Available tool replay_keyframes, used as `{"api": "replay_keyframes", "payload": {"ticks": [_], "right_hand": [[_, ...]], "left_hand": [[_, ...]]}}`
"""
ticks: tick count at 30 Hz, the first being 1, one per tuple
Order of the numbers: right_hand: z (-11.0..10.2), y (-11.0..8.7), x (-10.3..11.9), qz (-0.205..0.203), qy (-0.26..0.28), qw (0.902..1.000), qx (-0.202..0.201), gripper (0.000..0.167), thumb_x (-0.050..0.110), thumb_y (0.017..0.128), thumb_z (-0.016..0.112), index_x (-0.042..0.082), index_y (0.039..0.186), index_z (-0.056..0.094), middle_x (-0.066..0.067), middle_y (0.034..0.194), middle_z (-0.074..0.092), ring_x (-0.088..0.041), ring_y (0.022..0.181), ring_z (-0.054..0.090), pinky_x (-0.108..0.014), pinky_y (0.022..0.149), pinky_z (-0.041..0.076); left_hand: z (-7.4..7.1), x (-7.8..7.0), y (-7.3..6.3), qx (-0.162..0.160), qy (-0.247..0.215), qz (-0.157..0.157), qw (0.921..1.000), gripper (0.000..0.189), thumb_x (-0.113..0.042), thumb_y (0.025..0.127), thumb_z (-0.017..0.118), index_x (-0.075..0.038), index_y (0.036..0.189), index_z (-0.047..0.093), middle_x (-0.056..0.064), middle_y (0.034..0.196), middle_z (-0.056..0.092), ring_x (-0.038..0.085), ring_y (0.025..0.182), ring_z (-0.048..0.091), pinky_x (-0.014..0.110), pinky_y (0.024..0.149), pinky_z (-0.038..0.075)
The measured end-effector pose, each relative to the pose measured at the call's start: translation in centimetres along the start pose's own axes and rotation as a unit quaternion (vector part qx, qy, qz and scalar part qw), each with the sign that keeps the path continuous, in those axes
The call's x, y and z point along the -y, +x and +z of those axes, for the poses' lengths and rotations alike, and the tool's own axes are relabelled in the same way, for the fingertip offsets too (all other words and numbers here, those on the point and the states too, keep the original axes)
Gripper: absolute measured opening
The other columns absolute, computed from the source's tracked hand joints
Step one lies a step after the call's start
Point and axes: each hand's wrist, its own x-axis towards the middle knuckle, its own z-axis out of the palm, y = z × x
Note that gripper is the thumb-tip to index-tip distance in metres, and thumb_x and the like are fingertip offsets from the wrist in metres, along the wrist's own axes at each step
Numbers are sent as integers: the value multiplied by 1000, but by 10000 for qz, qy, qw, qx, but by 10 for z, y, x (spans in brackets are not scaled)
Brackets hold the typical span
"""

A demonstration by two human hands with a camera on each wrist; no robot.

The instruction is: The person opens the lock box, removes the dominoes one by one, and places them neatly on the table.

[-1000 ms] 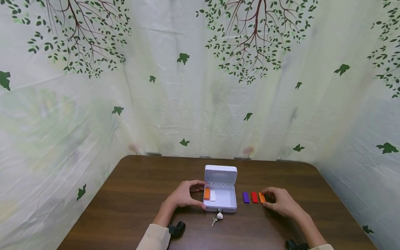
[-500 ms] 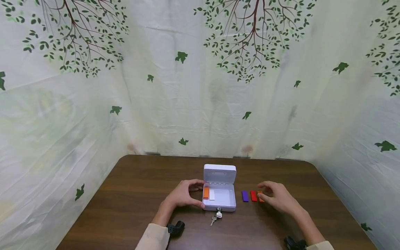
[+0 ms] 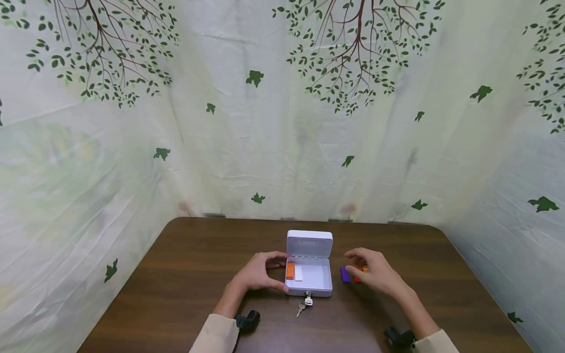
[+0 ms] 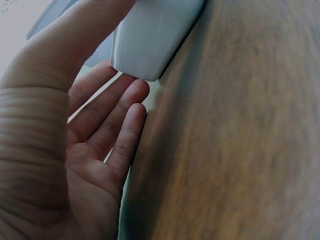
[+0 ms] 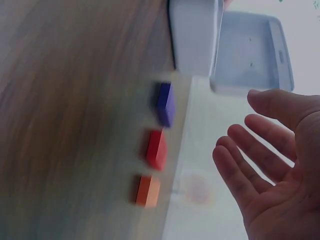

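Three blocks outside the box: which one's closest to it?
The purple block: it's at the end of the row nearest the box, with the red block in the middle and the orange block farthest.

Three blocks [image 5: 156,150] right of the box [image 3: 317,275] on the table [image 3: 220,240]

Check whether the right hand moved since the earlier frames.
Yes: in the head view, the right hand moved left, toward the white box and purple block.

No readable text, labels, brands, numbers or signs in any view.
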Motion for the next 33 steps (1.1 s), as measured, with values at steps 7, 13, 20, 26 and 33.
{"api": "replay_keyframes", "payload": {"ticks": [7,13,20,26,33], "right_hand": [[18,14,16,-268,203,9994,-33,29,16,93,77,5,118,71,-8,110,75,-16,92,71,-37,83,63],[36,26,28,-495,337,9982,22,27,13,92,77,0,116,71,-12,106,74,-18,89,71,-35,81,63],[51,37,37,-308,206,9991,227,30,18,93,77,3,118,72,-10,110,74,-18,92,68,-33,82,61],[58,43,42,-225,285,9989,304,30,19,93,77,4,119,72,-9,111,74,-17,93,68,-34,84,62],[64,47,43,-62,346,9986,394,30,20,93,76,6,119,72,-6,112,74,-16,95,68,-37,86,61]], "left_hand": [[0,-1,1,22,19,-28,10000,85,-45,67,97,-18,140,62,-8,137,66,10,124,64,26,107,52],[-1,-3,0,17,22,-53,10000,84,-44,67,97,-19,139,62,-9,137,66,9,125,64,26,107,51],[-1,-3,0,21,6,-98,9999,83,-43,68,97,-20,139,62,-9,136,66,9,124,64,25,107,51],[-1,-3,1,14,-27,-58,10000,82,-42,68,97,-20,139,62,-9,136,66,9,124,64,25,107,52],[-1,-2,0,22,13,-85,10000,82,-43,68,97,-21,139,62,-8,136,66,9,124,64,25,107,51]]}}
